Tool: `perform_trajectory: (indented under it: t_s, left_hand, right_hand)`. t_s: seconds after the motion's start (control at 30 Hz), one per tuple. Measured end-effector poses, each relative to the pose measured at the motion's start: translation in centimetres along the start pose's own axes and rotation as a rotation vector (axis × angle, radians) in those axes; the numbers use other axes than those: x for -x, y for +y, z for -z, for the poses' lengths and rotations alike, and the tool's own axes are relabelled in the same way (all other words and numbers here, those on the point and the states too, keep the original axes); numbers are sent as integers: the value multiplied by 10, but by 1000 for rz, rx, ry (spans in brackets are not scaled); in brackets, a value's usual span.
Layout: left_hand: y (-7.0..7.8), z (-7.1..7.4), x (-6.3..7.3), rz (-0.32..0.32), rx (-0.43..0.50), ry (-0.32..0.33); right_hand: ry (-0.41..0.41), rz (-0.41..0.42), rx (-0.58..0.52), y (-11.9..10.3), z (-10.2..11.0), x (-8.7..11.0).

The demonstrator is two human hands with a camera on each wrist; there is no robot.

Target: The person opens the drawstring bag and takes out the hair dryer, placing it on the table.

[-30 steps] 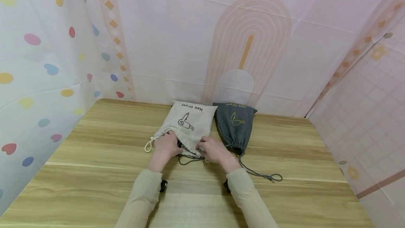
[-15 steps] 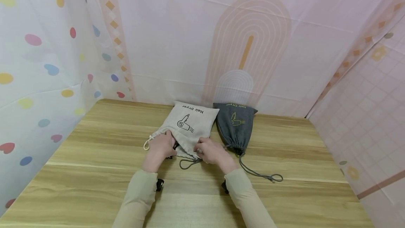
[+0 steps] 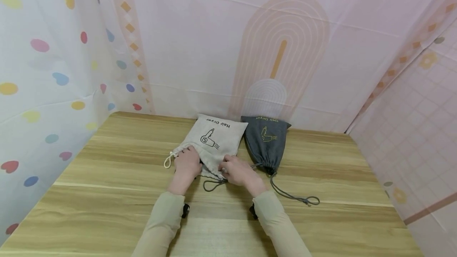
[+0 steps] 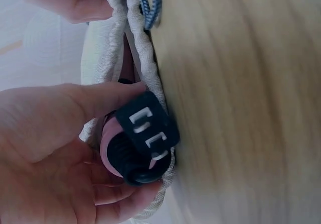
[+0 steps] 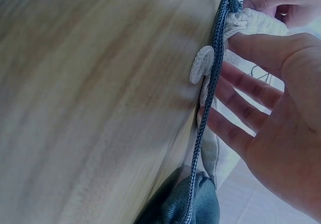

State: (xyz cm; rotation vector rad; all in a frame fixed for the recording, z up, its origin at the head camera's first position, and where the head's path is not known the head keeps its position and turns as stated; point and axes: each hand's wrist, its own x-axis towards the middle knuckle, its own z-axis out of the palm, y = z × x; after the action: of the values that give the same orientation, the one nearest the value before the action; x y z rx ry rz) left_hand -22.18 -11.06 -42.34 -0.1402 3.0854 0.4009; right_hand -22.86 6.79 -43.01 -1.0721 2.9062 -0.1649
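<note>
A light beige drawstring bag (image 3: 228, 136), printed "Hair Dryer", lies flat with its mouth toward me. At the left of the mouth, my left hand (image 3: 187, 163) grips the pink handle end of a hair dryer (image 4: 111, 142), thumb on one side and fingers on the other. The handle's black ribbed cord sleeve and a black plug-like block (image 4: 148, 124) with two pale bracket shapes show in the left wrist view. The dryer's remaining body is hidden inside the bag. My right hand (image 3: 238, 169) pinches the right part of the bag's rim.
Right of the beige bag lies a dark grey drawstring bag (image 3: 265, 142), its long cord (image 3: 292, 196) trailing toward me. A grey cord loop (image 3: 213, 185) and a white cord loop (image 3: 168, 161) hang from the beige bag. Patterned curtains (image 3: 200, 50) enclose the wooden table (image 3: 339, 193).
My left hand drew slightly left, then came back right and forward to the bag's mouth. My right hand has barely moved, and the grey cord loop swung out toward me.
</note>
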Motion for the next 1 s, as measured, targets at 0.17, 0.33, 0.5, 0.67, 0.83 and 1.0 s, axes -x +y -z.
perform_trajectory:
  t_s: [0.17, 0.33, 0.5, 0.67, 0.83, 1.0]
  left_hand:
    - [-2, -4, -4, -12, -10, 24]
    - [-5, -1, -6, -34, -21, 1]
    - [-9, 4, -7, -62, -17, -40]
    - [-16, 6, -8, -119, -21, -38]
    - [-24, 6, -9, -133, -30, -45]
    - [-28, 9, -9, -118, -13, -55]
  right_hand:
    - [4, 0, -3, 0, 1, 1]
    - [3, 1, -4, -1, 1, 2]
    - [-3, -3, -8, -2, 2, 3]
    - [0, 1, -19, -2, 2, 3]
    - [4, 9, -35, -3, 2, 3]
    - [9, 21, -54, -2, 0, 4]
